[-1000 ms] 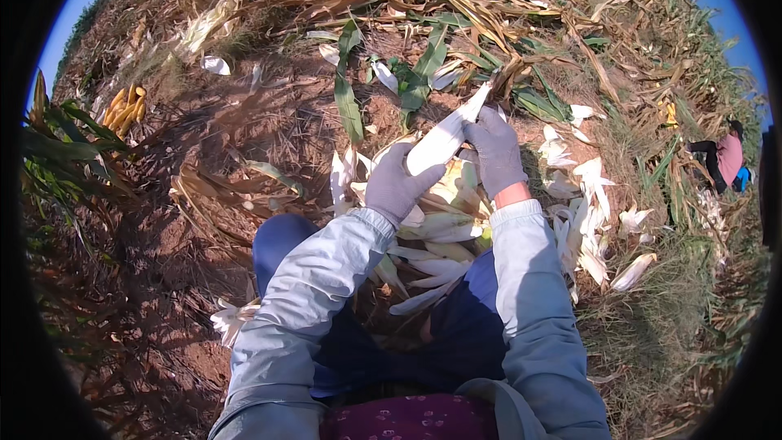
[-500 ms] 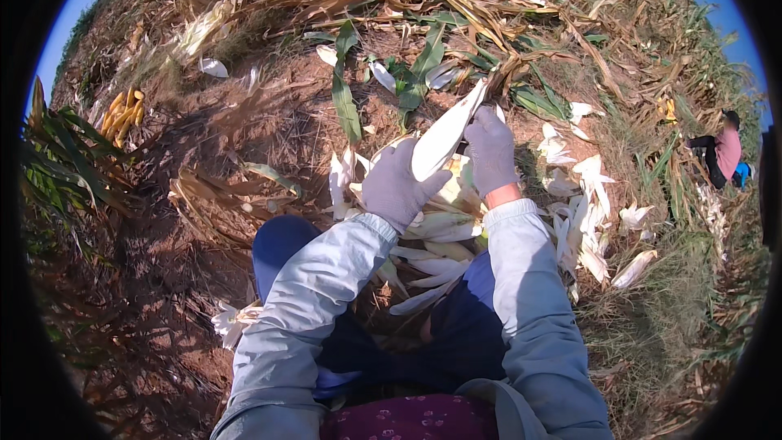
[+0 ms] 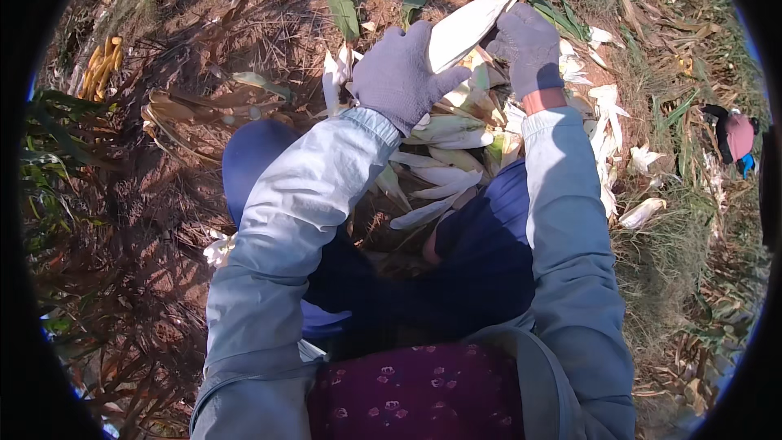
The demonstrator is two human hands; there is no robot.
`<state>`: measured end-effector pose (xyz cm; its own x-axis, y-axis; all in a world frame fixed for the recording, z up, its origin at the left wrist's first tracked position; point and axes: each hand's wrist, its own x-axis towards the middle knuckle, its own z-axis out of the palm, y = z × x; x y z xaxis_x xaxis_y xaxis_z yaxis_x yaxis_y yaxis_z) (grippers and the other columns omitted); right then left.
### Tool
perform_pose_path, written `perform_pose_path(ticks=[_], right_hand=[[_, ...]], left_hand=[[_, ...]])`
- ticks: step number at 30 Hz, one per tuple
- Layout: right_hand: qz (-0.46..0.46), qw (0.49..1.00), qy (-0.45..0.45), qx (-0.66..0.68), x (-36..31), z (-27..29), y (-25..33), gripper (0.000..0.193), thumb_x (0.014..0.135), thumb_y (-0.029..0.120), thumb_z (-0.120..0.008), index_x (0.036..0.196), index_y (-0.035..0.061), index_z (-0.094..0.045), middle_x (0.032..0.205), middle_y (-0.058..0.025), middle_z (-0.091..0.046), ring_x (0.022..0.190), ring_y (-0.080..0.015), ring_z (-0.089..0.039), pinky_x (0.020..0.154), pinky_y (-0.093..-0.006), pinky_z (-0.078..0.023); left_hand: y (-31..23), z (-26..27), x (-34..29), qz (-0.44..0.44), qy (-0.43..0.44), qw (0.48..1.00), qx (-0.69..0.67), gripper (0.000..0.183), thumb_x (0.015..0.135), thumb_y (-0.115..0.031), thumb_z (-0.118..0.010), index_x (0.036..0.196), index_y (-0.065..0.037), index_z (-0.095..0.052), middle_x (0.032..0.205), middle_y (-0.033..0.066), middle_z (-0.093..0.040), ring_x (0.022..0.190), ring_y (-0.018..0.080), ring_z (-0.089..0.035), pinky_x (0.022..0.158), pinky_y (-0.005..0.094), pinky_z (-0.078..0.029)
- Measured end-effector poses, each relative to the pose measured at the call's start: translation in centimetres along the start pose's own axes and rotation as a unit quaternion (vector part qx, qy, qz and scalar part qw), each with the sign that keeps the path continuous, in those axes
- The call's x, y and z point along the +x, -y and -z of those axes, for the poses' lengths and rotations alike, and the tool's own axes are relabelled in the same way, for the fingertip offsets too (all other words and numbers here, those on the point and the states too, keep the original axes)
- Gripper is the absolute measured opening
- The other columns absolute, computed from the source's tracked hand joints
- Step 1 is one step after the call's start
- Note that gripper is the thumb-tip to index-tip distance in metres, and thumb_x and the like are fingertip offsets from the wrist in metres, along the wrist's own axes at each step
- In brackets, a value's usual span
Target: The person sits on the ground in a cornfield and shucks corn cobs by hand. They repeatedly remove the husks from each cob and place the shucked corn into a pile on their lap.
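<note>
An ear of corn (image 3: 472, 26) in its pale, papery husk slants up and to the right between my hands, beyond my knees. My left hand (image 3: 407, 73), in a grey glove, is closed around its thick lower end, with the thumb stretched along the near side. At the ear's right side, toward its brown stalky tip, my right hand (image 3: 525, 47) has bent fingers against the husk. What those fingertips grip is partly hidden. Below both hands lies a heap of pale husks (image 3: 460, 137), between and just beyond my knees.
Several bare yellow ears of corn (image 3: 102, 65) are piled at the far left. Loose white husks (image 3: 607, 126) litter the ground on the right. Dry stalks and a green leaf (image 3: 340, 4) lie farther out. Another person (image 3: 738, 134) in pink is at the far right.
The view has tipped downward, so the ground sits higher in it. The ear leans further to the right. Both hands remain on it, the right one a little further right.
</note>
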<state>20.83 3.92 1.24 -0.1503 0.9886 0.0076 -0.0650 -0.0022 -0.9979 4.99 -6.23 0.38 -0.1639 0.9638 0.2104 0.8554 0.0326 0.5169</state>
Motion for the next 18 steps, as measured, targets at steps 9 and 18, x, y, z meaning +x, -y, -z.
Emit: perform_pose_path(ticks=[9, 18], right_hand=[[0.088, 0.982, 0.154, 0.061, 3.7, 4.3, -2.9, 0.023, 0.086, 0.009, -0.053, 0.107, -0.0006, -0.055, 0.105, -0.0109, -0.059, 0.093, -0.02, -0.059, 0.079, -0.0317, -0.05], [0.375, 0.726, 0.097, -0.568, 1.9, 6.6, -0.9, 0.025, 0.083, 0.011, -0.061, 0.107, 0.0034, -0.061, 0.112, -0.0129, -0.061, 0.103, -0.0259, -0.059, 0.088, -0.0319, -0.046]], left_hand=[[-0.9, -1.5, 1.6, 0.048, 0.186, 0.906, -0.377, 0.077, 0.072, -0.068, -0.059, 0.102, 0.002, -0.065, 0.075, 0.0113, -0.063, 0.064, 0.0161, -0.063, 0.061, 0.026, -0.048], [-0.5, -5.8, 2.0, -0.23, 0.059, 0.96, -0.15, 0.032, 0.095, -0.03, -0.044, 0.114, -0.006, -0.053, 0.075, 0.0139, -0.061, 0.064, 0.0232, -0.063, 0.062, 0.0334, -0.053]])
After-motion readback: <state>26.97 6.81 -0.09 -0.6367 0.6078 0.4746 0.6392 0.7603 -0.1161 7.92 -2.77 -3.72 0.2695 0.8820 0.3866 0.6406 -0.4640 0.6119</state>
